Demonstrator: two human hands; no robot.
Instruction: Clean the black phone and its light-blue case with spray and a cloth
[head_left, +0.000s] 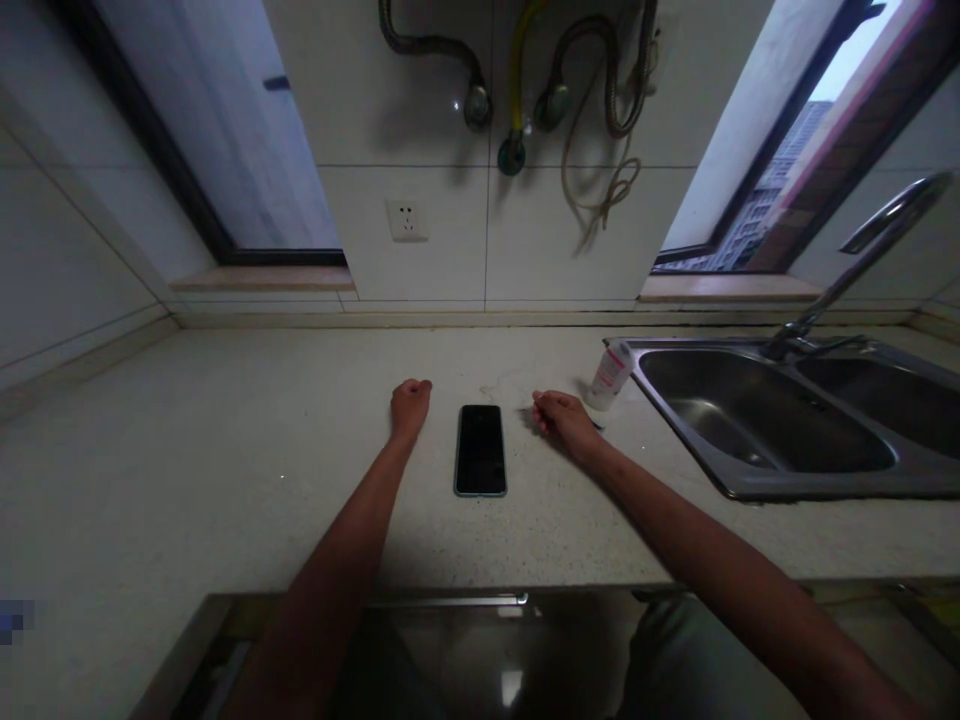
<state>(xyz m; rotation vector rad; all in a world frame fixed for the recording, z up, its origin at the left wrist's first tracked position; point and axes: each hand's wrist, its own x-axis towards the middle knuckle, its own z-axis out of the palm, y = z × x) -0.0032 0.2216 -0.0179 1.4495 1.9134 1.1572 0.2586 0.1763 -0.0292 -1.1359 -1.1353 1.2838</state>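
Observation:
A smartphone (481,452) with a dark screen lies flat on the pale countertop (247,450), between my two hands. To the left of its top end, my left hand (410,408) rests on the counter, closed in a fist with nothing showing in it. My right hand (562,415) is on the other side of the phone, fingers curled in and no object visible between them. Just beyond the right wrist stands a whitish plastic cup (611,375) with pink print, tilted in view. Part of a small dark item (598,424) shows beside that wrist, too little to name.
At the right is a steel double sink (750,420) with a tall chrome faucet (862,255). Pipes and hoses (517,70) hang on the tiled wall above a socket (406,220). Windows flank the wall. Below the counter's front edge is an open space with a metal rail (450,601).

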